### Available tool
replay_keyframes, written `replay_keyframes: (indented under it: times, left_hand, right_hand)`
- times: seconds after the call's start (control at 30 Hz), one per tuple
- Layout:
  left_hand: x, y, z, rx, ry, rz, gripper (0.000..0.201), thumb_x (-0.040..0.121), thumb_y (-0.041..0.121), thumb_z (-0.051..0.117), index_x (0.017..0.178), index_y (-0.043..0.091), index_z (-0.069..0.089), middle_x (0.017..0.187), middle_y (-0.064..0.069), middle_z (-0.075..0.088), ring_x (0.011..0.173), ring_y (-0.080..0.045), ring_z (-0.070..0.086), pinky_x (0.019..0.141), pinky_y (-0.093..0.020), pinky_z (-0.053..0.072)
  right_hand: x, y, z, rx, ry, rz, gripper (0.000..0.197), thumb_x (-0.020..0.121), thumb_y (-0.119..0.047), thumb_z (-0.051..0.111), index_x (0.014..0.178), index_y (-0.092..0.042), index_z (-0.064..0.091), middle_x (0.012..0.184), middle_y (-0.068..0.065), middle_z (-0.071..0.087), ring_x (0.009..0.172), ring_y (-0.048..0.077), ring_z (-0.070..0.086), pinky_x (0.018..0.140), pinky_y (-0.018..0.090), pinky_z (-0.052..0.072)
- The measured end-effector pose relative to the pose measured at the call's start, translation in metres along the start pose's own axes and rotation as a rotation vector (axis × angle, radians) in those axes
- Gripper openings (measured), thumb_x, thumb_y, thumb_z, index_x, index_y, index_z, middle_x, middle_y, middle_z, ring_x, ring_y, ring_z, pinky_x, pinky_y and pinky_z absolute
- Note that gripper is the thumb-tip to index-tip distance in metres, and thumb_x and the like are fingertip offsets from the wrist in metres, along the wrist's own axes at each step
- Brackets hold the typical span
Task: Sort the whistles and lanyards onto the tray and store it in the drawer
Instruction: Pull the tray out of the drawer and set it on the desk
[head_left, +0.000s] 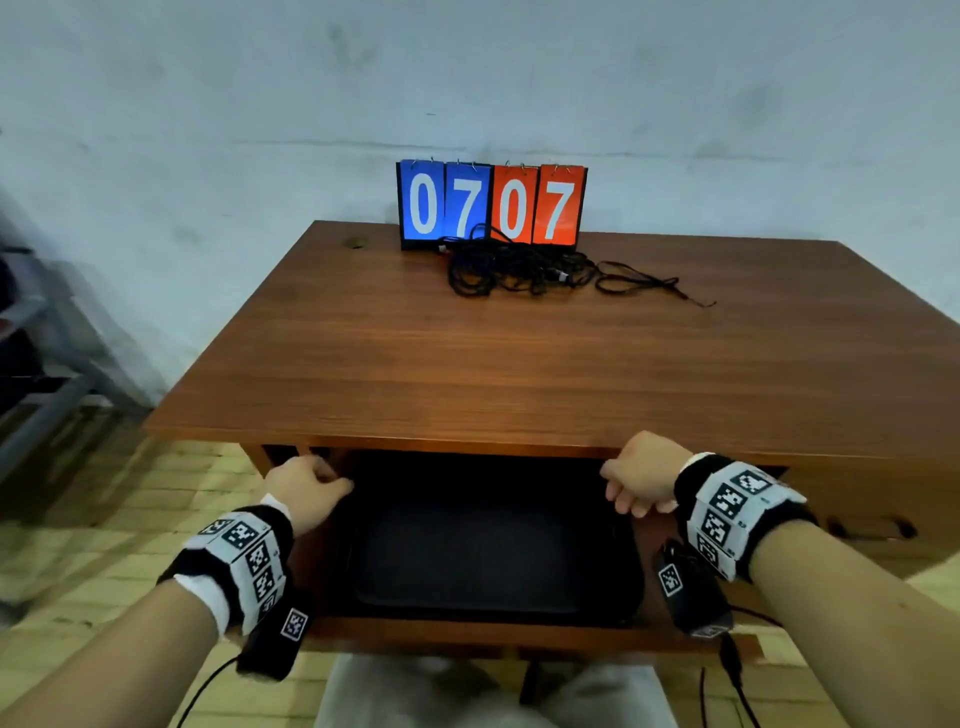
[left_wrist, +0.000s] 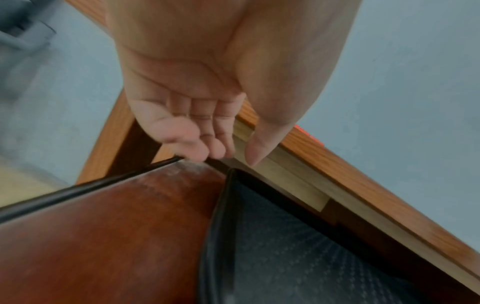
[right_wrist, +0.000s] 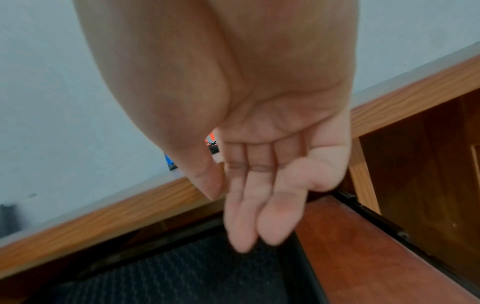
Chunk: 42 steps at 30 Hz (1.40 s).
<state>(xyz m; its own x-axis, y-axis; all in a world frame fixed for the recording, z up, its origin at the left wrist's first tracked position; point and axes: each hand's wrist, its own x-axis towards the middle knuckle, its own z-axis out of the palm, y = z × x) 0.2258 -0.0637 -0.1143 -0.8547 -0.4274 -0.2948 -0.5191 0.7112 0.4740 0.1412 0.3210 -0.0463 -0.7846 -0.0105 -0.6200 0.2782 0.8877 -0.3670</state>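
Left forearm (head_left: 104, 660) and right forearm (head_left: 852, 613) both reach forward, bare, with the hands well apart and about level. The left hand (head_left: 306, 488) is knuckles-up, fingers (left_wrist: 192, 142) loosely curled, thumb (left_wrist: 259, 148) straight and just clear of them, gripping nothing. The right hand (head_left: 641, 480) mirrors it. Its own fingers (right_wrist: 259, 216) hang longer, slightly blurred, thumb (right_wrist: 205, 176) apart, and it too is empty.

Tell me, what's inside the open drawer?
A black tray lies inside the drawer, with nothing seen on it. Its far end hides in shadow under the desk top.
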Motion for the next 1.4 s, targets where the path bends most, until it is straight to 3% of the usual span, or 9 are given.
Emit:
replay_keyframes:
  times: [0.2, 0.33, 0.4, 0.5, 0.6, 0.77, 0.93, 1.17, 1.4]
  left_hand:
    - [0.008, -0.009, 0.023, -0.136, -0.137, -0.101, 0.030, 0.088, 0.035, 0.072, 0.106, 0.015, 0.062, 0.078, -0.009, 0.067, 0.065, -0.023, 0.063, 0.051, -0.026, 0.049]
    - [0.013, -0.009, 0.025, -0.069, -0.164, -0.101, 0.037, 0.083, 0.034, 0.078, 0.109, 0.008, 0.073, 0.080, -0.005, 0.065, 0.079, -0.028, 0.067, 0.062, -0.025, 0.048]
    - [0.014, -0.008, 0.025, -0.057, -0.153, -0.102, 0.041, 0.082, 0.033, 0.079, 0.114, 0.009, 0.071, 0.101, -0.009, 0.070, 0.094, -0.030, 0.068, 0.074, -0.028, 0.053]
    - [0.014, -0.005, 0.025, -0.040, -0.162, -0.112, 0.041, 0.085, 0.032, 0.077, 0.119, 0.009, 0.068, 0.116, -0.015, 0.068, 0.105, -0.033, 0.066, 0.080, -0.028, 0.049]
    - [0.011, -0.002, 0.027, -0.038, -0.160, -0.111, 0.038, 0.089, 0.029, 0.073, 0.119, 0.008, 0.065, 0.119, -0.015, 0.063, 0.103, -0.029, 0.058, 0.080, -0.027, 0.041]
    - [0.006, -0.002, 0.033, -0.064, -0.119, -0.097, 0.030, 0.090, 0.025, 0.071, 0.112, 0.006, 0.067, 0.115, -0.015, 0.062, 0.099, -0.026, 0.054, 0.079, -0.027, 0.037]
    - [-0.005, -0.008, 0.030, -0.043, -0.164, -0.057, 0.019, 0.089, 0.026, 0.072, 0.096, 0.009, 0.068, 0.096, -0.012, 0.065, 0.087, -0.025, 0.057, 0.069, -0.031, 0.039]
    - [-0.027, -0.030, 0.017, -0.140, -0.187, -0.046, 0.021, 0.091, 0.028, 0.067, 0.092, 0.006, 0.067, 0.077, -0.011, 0.065, 0.073, -0.027, 0.061, 0.063, -0.032, 0.042]
    - [-0.058, -0.023, 0.001, -0.107, -0.258, -0.024, 0.020, 0.092, 0.022, 0.067, 0.084, 0.007, 0.057, 0.068, -0.013, 0.053, 0.059, -0.023, 0.052, 0.052, -0.029, 0.042]
  right_hand:
    - [0.013, 0.016, 0.016, -0.239, 0.047, 0.070, 0.028, 0.097, -0.035, 0.055, 0.083, -0.010, 0.056, 0.077, 0.007, 0.064, 0.070, 0.023, 0.065, 0.061, 0.029, 0.053]
    - [0.031, 0.023, 0.029, -0.233, 0.047, 0.026, 0.030, 0.097, -0.020, 0.055, 0.121, -0.003, 0.064, 0.122, 0.015, 0.068, 0.114, 0.029, 0.066, 0.092, 0.033, 0.055]
    - [0.037, 0.024, 0.033, -0.277, -0.012, 0.034, 0.033, 0.100, -0.014, 0.050, 0.128, 0.001, 0.060, 0.122, 0.015, 0.067, 0.119, 0.030, 0.063, 0.088, 0.031, 0.054]
    - [0.044, 0.029, 0.036, -0.148, -0.040, 0.105, 0.018, 0.100, -0.013, 0.047, 0.097, -0.002, 0.062, 0.088, 0.011, 0.065, 0.110, 0.032, 0.068, 0.053, 0.024, 0.050]
    - [0.050, 0.037, 0.039, -0.110, 0.048, 0.026, 0.034, 0.098, -0.015, 0.053, 0.066, -0.018, 0.043, 0.104, 0.018, 0.068, 0.106, 0.033, 0.068, 0.054, 0.021, 0.042]
    - [0.044, 0.044, 0.046, -0.004, 0.077, 0.016, 0.033, 0.096, -0.019, 0.053, 0.065, -0.019, 0.044, 0.092, 0.014, 0.059, 0.080, 0.026, 0.055, 0.053, 0.024, 0.041]
    - [0.029, 0.054, 0.048, 0.061, 0.016, -0.008, 0.025, 0.100, -0.015, 0.050, 0.076, -0.011, 0.049, 0.064, 0.011, 0.059, 0.036, 0.013, 0.058, 0.029, 0.016, 0.033]
    - [0.000, 0.061, 0.049, 0.164, -0.007, -0.066, 0.028, 0.100, -0.023, 0.054, 0.075, -0.014, 0.045, 0.064, 0.006, 0.058, 0.054, 0.022, 0.062, 0.040, 0.022, 0.029]
    - [-0.023, 0.070, 0.044, 0.128, -0.014, -0.062, 0.027, 0.098, -0.026, 0.056, 0.074, -0.017, 0.049, 0.038, -0.007, 0.054, 0.048, 0.017, 0.062, 0.049, 0.025, 0.041]
